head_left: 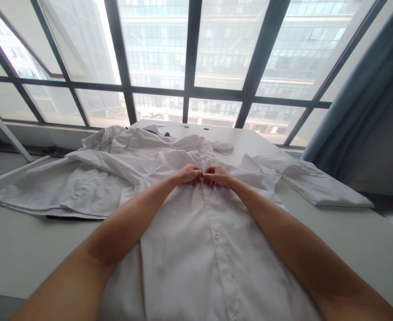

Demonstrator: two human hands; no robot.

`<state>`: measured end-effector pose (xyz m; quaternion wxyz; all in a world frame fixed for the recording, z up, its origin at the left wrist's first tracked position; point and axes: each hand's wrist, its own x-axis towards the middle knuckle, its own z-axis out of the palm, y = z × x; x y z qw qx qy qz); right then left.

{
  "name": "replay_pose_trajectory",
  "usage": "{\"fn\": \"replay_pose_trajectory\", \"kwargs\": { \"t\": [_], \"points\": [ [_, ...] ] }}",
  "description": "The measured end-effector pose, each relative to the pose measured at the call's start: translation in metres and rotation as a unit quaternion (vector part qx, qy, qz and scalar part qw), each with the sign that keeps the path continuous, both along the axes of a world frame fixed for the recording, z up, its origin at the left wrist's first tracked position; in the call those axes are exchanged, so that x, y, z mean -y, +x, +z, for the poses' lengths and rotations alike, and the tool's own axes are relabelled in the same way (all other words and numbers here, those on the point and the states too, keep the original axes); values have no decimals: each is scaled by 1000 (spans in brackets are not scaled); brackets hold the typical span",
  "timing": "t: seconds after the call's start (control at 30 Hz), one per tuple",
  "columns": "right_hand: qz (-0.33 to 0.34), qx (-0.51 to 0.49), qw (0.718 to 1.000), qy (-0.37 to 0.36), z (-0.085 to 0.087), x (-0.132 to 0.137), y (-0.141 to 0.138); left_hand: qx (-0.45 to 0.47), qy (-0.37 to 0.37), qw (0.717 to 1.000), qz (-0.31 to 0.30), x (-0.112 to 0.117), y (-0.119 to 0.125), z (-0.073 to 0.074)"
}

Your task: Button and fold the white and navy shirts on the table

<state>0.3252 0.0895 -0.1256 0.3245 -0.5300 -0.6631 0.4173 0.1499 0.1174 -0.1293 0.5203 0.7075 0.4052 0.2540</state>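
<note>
A white button-up garment [179, 236], like a shirt or lab coat, lies spread in front of me, its buttoned front edge running down the middle. My left hand [189, 174] pinches the cloth at the front edge in its upper part. Close beside it, my right hand [217, 175] pinches the same edge from the other side, the fingertips of both nearly touching. Whatever small part sits between the fingers is hidden. Below the hands a button [217, 235] shows on the front edge.
More white garments [83, 183] lie heaped at the left and back of the white table [343, 240]. At the right is a folded white cloth [326, 185]. Behind stand large windows [219, 44] with dark frames; a blue-grey curtain [357, 98] hangs at the right.
</note>
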Motion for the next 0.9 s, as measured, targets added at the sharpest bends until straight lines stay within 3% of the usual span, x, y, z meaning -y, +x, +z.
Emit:
{"fn": "replay_pose_trajectory", "kwargs": {
  "t": [0.2,0.37,0.73,0.9],
  "points": [
    [-17,36,996,79,-10,-2,-6,-28,56,997,48,-3,5,-7],
    [-27,57,993,100,-10,-2,-8,-35,69,995,62,-6,5,-11],
    [-6,29,999,23,-4,-5,-3,-25,59,997,53,-2,2,-7],
    [-8,-3,1000,-15,-3,-6,-1,-21,90,995,26,-3,4,-8]
  ]
}}
